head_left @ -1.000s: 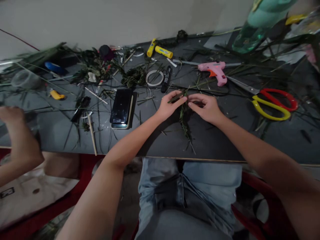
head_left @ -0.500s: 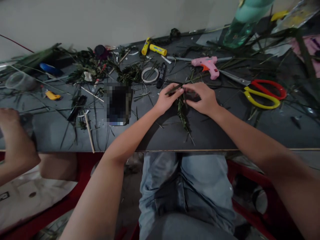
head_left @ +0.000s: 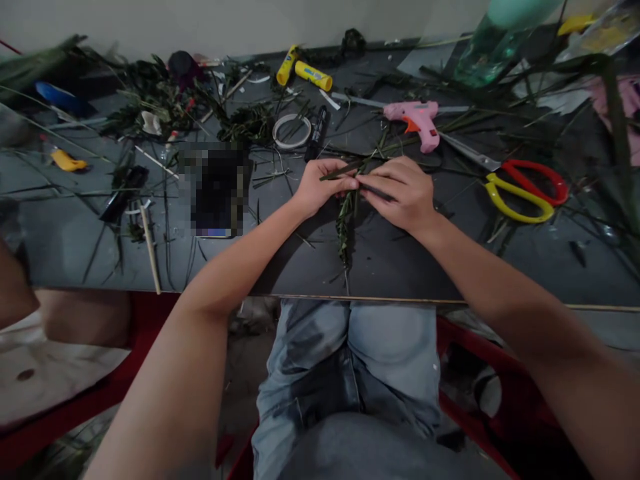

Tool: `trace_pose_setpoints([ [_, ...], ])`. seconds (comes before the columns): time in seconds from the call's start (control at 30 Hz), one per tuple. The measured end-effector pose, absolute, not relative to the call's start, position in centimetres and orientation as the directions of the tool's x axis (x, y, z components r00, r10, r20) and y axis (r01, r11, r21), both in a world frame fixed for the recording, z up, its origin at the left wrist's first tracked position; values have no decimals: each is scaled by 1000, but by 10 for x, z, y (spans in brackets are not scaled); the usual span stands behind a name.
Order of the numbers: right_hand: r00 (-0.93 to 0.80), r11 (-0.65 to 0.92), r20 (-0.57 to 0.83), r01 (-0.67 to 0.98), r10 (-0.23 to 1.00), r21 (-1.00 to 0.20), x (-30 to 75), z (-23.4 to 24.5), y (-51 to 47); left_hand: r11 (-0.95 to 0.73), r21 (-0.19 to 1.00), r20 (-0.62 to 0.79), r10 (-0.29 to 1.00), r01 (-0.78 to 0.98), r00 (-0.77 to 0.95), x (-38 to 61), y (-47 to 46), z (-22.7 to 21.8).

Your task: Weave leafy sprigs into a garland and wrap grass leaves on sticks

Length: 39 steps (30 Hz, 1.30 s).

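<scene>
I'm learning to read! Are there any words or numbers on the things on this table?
No text here can be read.
Yellow tubes: blue print, too blurred to read.
Green bottle: label too blurred.
Phone: screen blurred out.
Leafy stem held by left hand and right hand: no print.

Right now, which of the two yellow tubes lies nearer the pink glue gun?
The right-hand tube, lying crosswise; the other tube sits farther left, angled toward the wall.
</scene>
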State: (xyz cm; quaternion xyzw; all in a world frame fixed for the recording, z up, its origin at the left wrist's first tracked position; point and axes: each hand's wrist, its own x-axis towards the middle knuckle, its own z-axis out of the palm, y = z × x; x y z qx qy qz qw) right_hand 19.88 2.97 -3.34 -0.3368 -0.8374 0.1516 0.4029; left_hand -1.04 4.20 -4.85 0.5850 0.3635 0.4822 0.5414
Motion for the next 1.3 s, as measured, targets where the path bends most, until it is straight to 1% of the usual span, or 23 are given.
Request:
trace_pose_setpoints([
  [0.13, -449, 710, 551, 399, 703, -580, 198, -31, 26, -162, 982, 181, 955, -97, 234, -8, 43, -54],
  [0.3, -320, 659, 576, 361, 752, -660, 199, -32, 25, -190, 979, 203, 940, -73, 276, -6, 44, -54],
  [0.37, -289, 666, 600, 353, 746, -657, 200, -34, 27, -200, 977, 212, 929, -70, 303, -5, 43, -51],
  [0.53, -305, 744, 686, 388, 661, -544, 202, -36, 36, -213, 975, 222, 911, -64, 348, -3, 40, -41],
  [0.7, -395, 800, 709, 424, 584, -424, 204, -37, 41, -205, 974, 225, 898, -92, 378, -3, 42, -39],
  [0.83, -453, 849, 741, 432, 497, -305, 207, -37, 43, -166, 982, 189, 878, -90, 439, -5, 43, -38],
  [0.9, -468, 845, 728, 446, 501, -295, 210, -37, 43, -146, 986, 166, 867, -80, 470, -6, 42, -38],
  [0.97, -475, 830, 703, 461, 529, -313, 213, -37, 43, -136, 988, 153, 862, -70, 483, -7, 43, -39],
  [1.13, -468, 789, 654, 497, 595, -362, 216, -36, 46, -107, 990, 136, 881, -88, 452, -13, 48, -49],
  [1.2, -460, 798, 673, 491, 579, -350, 215, -37, 48, -115, 990, 141, 898, -87, 417, -13, 50, -53],
  [1.3, -459, 843, 738, 460, 495, -279, 213, -38, 51, -153, 985, 171, 914, -76, 367, -10, 50, -55],
])
